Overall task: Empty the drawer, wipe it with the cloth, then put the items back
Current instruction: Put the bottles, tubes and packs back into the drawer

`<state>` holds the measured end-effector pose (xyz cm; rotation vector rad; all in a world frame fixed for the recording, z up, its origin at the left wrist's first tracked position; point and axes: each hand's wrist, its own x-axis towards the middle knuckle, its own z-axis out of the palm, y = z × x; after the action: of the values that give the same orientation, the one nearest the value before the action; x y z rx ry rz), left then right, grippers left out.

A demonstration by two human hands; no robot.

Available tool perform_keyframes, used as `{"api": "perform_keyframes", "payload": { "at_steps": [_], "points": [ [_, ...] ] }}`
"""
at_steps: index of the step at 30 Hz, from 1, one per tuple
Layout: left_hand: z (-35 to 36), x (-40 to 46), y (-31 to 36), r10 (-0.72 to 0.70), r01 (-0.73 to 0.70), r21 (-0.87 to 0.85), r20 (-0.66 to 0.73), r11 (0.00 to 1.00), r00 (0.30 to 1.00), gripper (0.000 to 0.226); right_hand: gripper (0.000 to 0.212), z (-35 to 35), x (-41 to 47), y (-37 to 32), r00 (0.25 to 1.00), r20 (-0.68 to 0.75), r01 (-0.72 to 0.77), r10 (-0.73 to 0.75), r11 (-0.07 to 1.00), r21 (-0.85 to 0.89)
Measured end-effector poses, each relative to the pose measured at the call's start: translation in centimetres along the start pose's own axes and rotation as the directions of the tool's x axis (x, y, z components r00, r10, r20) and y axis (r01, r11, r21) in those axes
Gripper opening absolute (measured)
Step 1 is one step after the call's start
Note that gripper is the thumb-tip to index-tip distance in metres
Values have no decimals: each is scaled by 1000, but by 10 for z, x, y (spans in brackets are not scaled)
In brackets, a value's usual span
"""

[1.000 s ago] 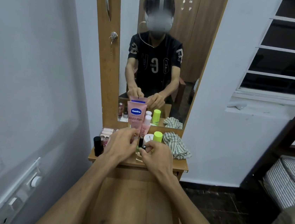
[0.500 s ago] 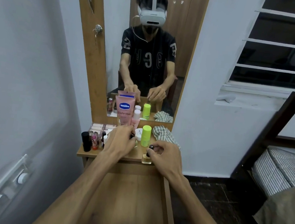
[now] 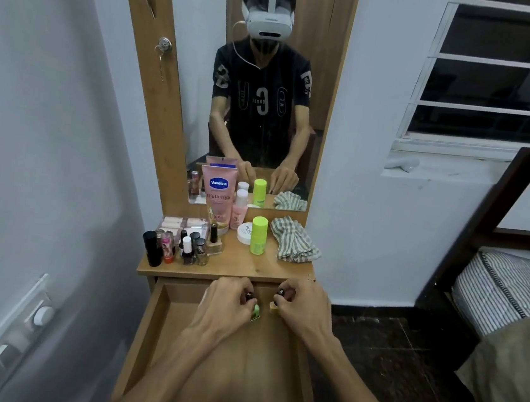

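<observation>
The wooden drawer (image 3: 155,337) is pulled out below the dresser top (image 3: 243,264). My left hand (image 3: 225,302) grips a small green nail polish bottle (image 3: 256,312) at the back of the drawer. My right hand (image 3: 301,304) pinches a small yellow nail polish bottle (image 3: 274,306) by its dark cap, close beside the green one. A striped cloth (image 3: 292,240) lies crumpled on the right of the dresser top. On the top stand a pink Vaseline tube (image 3: 218,195), a pink bottle (image 3: 239,211), a lime green bottle (image 3: 258,234), a white jar (image 3: 244,231) and several small cosmetics (image 3: 186,244).
A mirror (image 3: 270,85) behind the dresser top reflects me. A white wall with a switch panel (image 3: 4,336) runs close on the left. A bed with a striped mattress (image 3: 498,287) and dark frame stands at the right, over dark floor tiles (image 3: 389,347).
Both hands came down from the dresser top into the back of the drawer, each carrying a small nail polish bottle.
</observation>
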<state>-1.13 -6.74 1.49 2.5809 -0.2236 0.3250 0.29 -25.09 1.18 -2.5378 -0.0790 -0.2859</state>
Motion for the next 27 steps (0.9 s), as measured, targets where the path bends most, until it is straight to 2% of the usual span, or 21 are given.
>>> {"api": "perform_keyframes", "payload": {
  "at_steps": [6,10,12,17,20,27],
  "points": [
    [38,16,6,-38,38,41,-11,998,999,13,14,16,8,12,996,-45,78,-83,991,-111],
    [53,21,6,-20,22,66,-28,998,999,10,11,26,12,21,988,-6,150,-154,970,-189],
    [58,20,4,-5,8,81,-40,997,999,9,10,32,13,27,986,-24,154,-164,961,-232],
    [68,19,-1,36,-27,123,-76,992,996,5,25,41,14,31,979,-85,155,-186,945,-289],
    [71,18,0,41,-29,141,-85,990,996,6,21,42,13,33,982,-82,145,-172,953,-266],
    [75,12,2,26,-16,135,-74,991,997,31,12,40,9,37,980,-76,162,-186,956,-247]
  ]
}}
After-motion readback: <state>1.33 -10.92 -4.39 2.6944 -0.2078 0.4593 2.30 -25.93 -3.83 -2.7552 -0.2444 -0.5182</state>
